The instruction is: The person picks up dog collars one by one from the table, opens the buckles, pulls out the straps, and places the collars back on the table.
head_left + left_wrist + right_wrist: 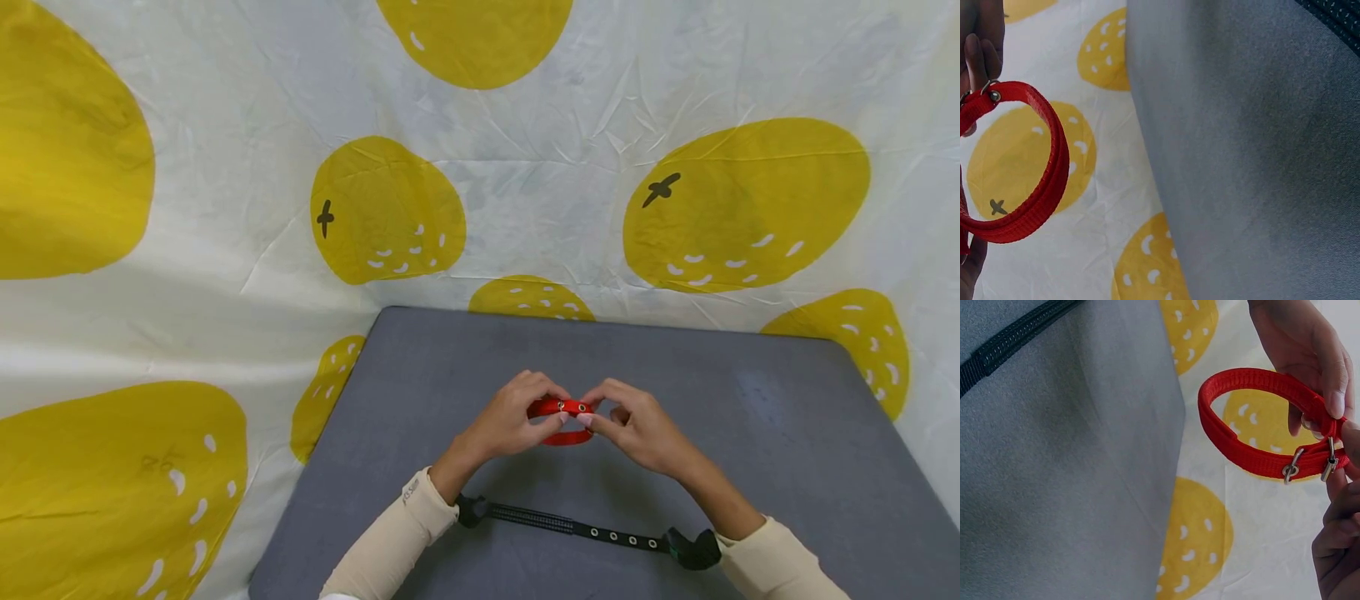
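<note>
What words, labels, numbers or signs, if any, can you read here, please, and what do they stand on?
Nothing reads with certainty.
Left sleeve: dark lettering, too small and blurred to read.
Red collar: no legible text.
Black strap: no legible text.

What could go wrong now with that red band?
The red band is held clear of the table by the left hand and right hand, so it might slip and fall. Both hands sit close to its metal buckle, so skin could get pinched. The black strap lies below; a lowered hand might nudge it.
</note>
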The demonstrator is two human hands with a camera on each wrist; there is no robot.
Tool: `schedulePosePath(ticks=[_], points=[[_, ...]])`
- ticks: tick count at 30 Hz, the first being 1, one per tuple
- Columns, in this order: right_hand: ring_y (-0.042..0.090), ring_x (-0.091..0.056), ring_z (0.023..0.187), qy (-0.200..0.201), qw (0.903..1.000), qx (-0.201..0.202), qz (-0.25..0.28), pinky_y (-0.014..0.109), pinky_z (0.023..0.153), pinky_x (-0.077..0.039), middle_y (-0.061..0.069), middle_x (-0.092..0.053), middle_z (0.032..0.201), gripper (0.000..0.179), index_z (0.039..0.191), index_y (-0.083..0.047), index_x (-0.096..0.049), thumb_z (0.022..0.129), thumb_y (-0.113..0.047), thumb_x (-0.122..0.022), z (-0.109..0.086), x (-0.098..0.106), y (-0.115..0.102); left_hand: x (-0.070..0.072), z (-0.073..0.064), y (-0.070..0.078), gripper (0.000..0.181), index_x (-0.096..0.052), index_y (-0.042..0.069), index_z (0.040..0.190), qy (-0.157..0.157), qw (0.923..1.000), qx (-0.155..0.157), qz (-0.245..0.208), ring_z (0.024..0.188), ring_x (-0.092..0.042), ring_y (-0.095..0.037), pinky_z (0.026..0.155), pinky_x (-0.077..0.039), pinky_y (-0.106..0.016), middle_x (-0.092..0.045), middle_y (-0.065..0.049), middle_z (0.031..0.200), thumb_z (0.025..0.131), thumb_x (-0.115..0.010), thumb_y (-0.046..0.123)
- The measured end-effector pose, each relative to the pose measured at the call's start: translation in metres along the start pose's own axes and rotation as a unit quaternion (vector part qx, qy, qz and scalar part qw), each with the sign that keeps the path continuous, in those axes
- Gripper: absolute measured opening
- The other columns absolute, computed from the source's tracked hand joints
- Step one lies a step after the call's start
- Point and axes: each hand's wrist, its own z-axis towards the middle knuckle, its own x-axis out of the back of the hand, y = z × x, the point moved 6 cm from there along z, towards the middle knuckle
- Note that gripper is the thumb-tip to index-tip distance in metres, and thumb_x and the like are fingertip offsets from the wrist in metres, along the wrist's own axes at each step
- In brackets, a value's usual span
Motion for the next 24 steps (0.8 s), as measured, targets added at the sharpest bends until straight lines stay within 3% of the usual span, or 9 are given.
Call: schedulePosePath(ticks=[10,17,24], points=[[-0.006,-0.028,0.042,0.016,0.9998,-0.012,-0.004,0.023,0.039,-0.032,0.002,-0.061,0.09,0.019,0.102,-0.012,-0.069,0.087,-0.002,-0.075,-0.0005,-0.0014,0.0017,0.0007,-0.0005,-0.0006,0.016,-0.069,0.015,0.11,0.001,0.9996,-0.005,-0.028,0.083,-0.053,-0.003,0.073,-0.046,-0.012,-0.064,0.005,0.098,0.095,-0.067,0.02],[-0.004,-0.03,0.045,0.005,0.9993,0.033,-0.015,0.021,0.041,-0.034,-0.005,-0.065,0.091,0.022,0.103,-0.02,-0.073,0.085,-0.011,-0.08,0.0022,-0.0001,-0.0028,0.0028,-0.0008,0.0038,0.015,-0.07,0.014,0.109,-0.009,0.9996,-0.018,-0.019,0.086,-0.054,-0.006,0.076,-0.047,-0.014,-0.065,0.003,0.1,0.095,-0.067,0.019],[-0.003,-0.034,0.049,0.002,0.997,0.062,-0.046,0.018,0.045,-0.036,-0.01,-0.064,0.089,0.018,0.1,-0.024,-0.071,0.087,-0.013,-0.079,0.0047,-0.0005,-0.0032,0.0018,-0.0002,0.0048,0.016,-0.068,0.014,0.11,-0.011,0.9998,-0.009,-0.012,0.089,-0.054,-0.007,0.078,-0.046,-0.015,-0.064,0.004,0.101,0.095,-0.067,0.019]])
